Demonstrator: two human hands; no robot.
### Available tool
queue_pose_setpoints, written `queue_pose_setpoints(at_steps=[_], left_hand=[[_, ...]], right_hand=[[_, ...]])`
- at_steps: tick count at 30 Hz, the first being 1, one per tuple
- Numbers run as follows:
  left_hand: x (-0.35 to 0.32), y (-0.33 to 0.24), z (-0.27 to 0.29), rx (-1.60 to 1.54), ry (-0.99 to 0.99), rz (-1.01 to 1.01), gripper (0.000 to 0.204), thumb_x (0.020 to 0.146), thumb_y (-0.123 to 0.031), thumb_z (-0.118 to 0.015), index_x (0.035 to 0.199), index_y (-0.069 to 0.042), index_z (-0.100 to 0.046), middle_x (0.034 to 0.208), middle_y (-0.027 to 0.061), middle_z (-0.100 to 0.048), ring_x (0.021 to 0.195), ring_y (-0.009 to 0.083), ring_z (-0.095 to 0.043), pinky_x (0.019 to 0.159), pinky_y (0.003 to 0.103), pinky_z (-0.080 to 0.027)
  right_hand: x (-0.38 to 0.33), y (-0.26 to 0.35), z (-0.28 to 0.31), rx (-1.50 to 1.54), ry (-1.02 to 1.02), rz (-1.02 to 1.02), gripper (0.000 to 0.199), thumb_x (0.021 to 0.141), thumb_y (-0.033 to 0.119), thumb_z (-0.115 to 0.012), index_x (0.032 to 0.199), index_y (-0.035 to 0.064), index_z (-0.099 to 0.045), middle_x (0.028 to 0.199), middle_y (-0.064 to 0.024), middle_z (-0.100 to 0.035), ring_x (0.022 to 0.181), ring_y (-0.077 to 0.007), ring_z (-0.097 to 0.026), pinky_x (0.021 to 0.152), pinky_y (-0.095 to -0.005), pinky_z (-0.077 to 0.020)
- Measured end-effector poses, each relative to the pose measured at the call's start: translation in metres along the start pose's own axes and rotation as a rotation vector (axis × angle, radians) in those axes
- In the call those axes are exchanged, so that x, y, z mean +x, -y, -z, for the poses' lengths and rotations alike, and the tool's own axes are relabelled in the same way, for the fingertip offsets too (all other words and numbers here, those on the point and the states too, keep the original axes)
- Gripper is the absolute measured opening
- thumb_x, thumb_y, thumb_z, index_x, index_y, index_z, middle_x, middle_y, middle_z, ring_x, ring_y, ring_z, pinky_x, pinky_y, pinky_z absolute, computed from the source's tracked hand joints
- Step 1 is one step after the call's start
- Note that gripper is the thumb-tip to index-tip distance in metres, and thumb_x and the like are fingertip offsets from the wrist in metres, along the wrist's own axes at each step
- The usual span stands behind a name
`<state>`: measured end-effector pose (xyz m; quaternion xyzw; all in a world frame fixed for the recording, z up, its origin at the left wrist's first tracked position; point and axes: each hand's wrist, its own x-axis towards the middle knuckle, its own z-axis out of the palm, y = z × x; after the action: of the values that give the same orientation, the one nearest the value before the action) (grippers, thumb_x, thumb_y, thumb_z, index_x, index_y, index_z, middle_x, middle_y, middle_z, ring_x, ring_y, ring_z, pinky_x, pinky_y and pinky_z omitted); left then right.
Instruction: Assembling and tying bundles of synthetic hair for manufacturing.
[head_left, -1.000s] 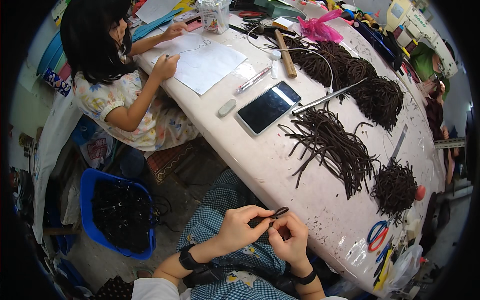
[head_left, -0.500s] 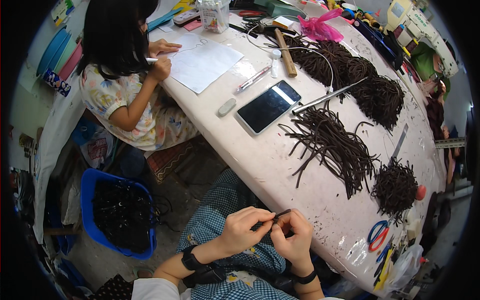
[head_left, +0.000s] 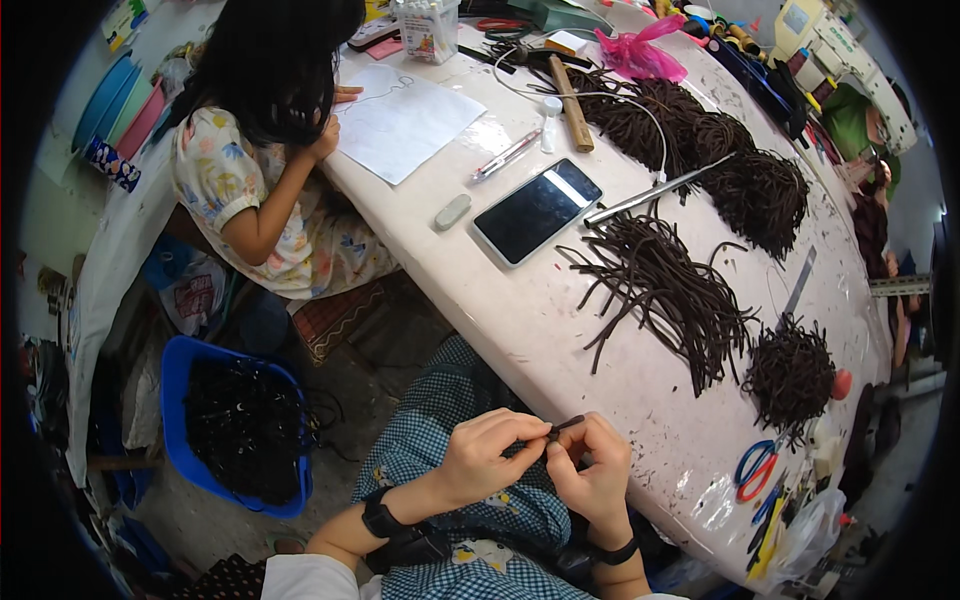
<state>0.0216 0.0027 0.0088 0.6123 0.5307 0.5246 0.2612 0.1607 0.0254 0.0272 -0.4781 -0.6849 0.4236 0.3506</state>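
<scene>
Over my lap, by the table's near edge, both hands hold a short dark brown cord (head_left: 569,424). My left hand (head_left: 488,458) pinches one end between thumb and fingertips. The fingers of my right hand (head_left: 592,468) are curled around the other part, nearly touching the left fingertips. Whether the cord is knotted or folded there is too small to tell. On the table ahead lies a loose spread of similar brown cords (head_left: 665,295). To its right is a smaller, shorter-cut bunch (head_left: 790,375), and farther back are larger heaps (head_left: 755,200).
A phone (head_left: 538,212), a metal rod (head_left: 655,194) and a wooden stick (head_left: 571,105) lie on the white table (head_left: 480,310). Scissors (head_left: 756,470) rest at right. A blue basket (head_left: 178,430) with black strips stands on the floor. Another person (head_left: 265,190) leans over paper (head_left: 410,125).
The other person has bent farther over the paper, head moving right. My right hand has shifted very slightly right; the cord stays between both hands.
</scene>
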Motion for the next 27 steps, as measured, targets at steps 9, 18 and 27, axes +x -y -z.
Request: queue_pose_setpoints(at_steps=[9,18,27], left_hand=[[-0.003,0.004,-0.001,0.009,-0.001,-0.099,0.017,0.062,0.003,-0.066,0.077,0.0,-0.059,0.073,0.0096,-0.062,0.062,0.019,-0.061,0.053,0.024,-0.049],[0.001,0.001,0.0,0.017,-0.049,-0.105,0.017,0.062,0.003,-0.066,0.078,0.001,-0.059,0.072,0.0103,-0.061,0.062,0.0197,-0.061,0.052,0.024,-0.049],[-0.002,0.004,-0.002,0.058,-0.033,-0.112,0.017,0.059,0.004,-0.067,0.073,0.0,-0.059,0.072,0.0107,-0.062,0.062,0.0208,-0.062,0.053,0.025,-0.05]], right_hand=[[-0.002,-0.001,-0.007,-0.001,-0.064,0.003,0.012,0.065,0.002,-0.06,0.063,0.0013,-0.049,0.059,-0.004,-0.048,0.042,-0.0081,-0.044,0.039,-0.0205,-0.0345],[-0.003,-0.007,-0.01,0.14,-0.057,-0.015,0.01,0.067,0.001,-0.061,0.067,0.0006,-0.05,0.065,-0.0047,-0.051,0.046,-0.0077,-0.047,0.043,-0.0192,-0.0373],[0.001,-0.003,-0.004,0.059,0.0,-0.021,0.009,0.066,-0.001,-0.059,0.066,0.0002,-0.05,0.063,-0.005,-0.049,0.047,-0.0085,-0.047,0.044,-0.0197,-0.0382]])
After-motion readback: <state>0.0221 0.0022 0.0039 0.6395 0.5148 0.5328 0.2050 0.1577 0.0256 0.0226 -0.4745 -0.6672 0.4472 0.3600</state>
